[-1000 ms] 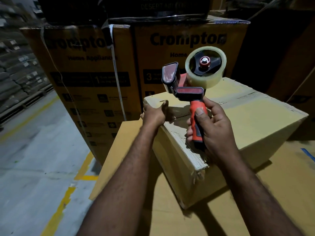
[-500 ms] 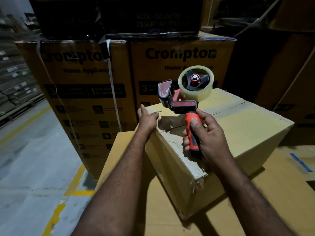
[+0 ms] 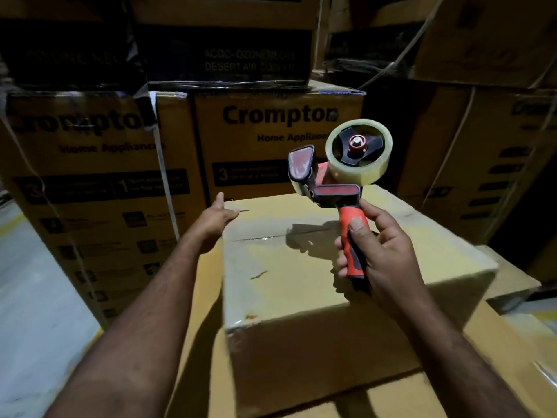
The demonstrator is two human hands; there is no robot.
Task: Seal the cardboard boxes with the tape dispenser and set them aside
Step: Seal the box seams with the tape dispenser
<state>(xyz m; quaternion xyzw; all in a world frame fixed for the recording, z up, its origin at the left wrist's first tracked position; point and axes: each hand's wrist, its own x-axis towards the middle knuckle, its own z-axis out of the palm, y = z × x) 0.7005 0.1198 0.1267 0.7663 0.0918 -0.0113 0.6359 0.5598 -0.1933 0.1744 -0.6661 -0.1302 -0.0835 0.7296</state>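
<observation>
A plain cardboard box point(image 3: 301, 282) lies in front of me, its top flaps closed, with a seam running across the top. My right hand point(image 3: 382, 254) grips the red handle of a tape dispenser point(image 3: 337, 176) and holds it upright above the box top. The dispenser carries a roll of clear tape point(image 3: 360, 152). My left hand point(image 3: 215, 218) reaches to the box's far left corner, fingers straight, against the left edge.
The box rests on a larger flat carton point(image 3: 376, 396). Printed Crompton cartons point(image 3: 271, 140) are stacked close behind, with darker cartons point(image 3: 229, 52) on top. More cartons stand at right point(image 3: 482, 176). Grey floor with a yellow line point(image 3: 30, 297) lies to the left.
The box has turned so that a broad side faces me. My left hand let go of the corner and opened along the far left edge. The dispenser stays lifted in my right hand.
</observation>
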